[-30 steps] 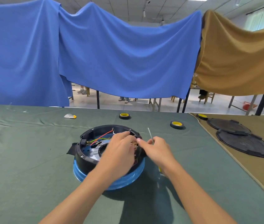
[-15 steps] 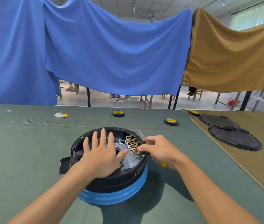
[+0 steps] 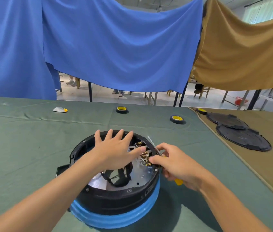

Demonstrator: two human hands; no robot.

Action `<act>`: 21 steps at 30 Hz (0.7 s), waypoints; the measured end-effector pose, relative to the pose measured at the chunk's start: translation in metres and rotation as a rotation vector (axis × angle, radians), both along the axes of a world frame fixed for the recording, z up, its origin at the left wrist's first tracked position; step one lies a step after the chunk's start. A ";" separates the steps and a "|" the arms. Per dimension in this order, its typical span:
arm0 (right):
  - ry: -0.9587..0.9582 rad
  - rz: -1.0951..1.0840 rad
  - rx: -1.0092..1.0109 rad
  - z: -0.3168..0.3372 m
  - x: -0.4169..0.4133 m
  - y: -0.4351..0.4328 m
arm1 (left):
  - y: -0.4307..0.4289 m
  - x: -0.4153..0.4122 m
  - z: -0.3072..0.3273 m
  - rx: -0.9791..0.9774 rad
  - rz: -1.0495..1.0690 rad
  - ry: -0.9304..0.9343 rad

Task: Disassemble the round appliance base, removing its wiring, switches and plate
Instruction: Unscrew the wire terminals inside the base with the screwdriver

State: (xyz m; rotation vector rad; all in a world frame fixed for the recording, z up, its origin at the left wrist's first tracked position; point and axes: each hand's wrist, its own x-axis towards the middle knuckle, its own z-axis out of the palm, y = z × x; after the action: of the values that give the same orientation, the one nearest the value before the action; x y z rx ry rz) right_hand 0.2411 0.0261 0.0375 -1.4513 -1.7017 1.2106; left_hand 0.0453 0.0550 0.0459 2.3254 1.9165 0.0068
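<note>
Left hand (image 3: 114,151) spread over base (image 3: 115,198); right hand (image 3: 181,166) grips screwdriver (image 3: 178,182) at rim.

the left hand (image 3: 114,149) lies palm down, its 4 fingers straight and splayed forward, the thumb stretched out toward the right hand (image 3: 177,163). the right hand, just beside it, has its fingers curled round a yellow-handled tool (image 3: 178,182), its fingertips near the left thumb. both forearms are bare and angle inward, the wrists apart.
</note>
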 end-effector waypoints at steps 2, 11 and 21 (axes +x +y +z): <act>-0.039 0.049 -0.038 0.005 0.008 -0.007 | 0.004 -0.001 0.012 -0.018 -0.059 0.006; -0.210 0.054 0.192 0.040 0.031 0.005 | 0.002 0.006 0.001 -0.094 -0.118 0.029; -0.308 0.029 0.431 0.057 0.052 0.010 | -0.048 0.031 -0.018 0.014 -0.069 -0.037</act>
State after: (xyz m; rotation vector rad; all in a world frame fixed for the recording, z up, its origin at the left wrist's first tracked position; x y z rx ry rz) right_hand 0.2928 0.0358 0.0944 -1.3922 -2.0384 0.5953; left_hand 0.0765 0.0067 0.0277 2.3821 1.8245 0.0563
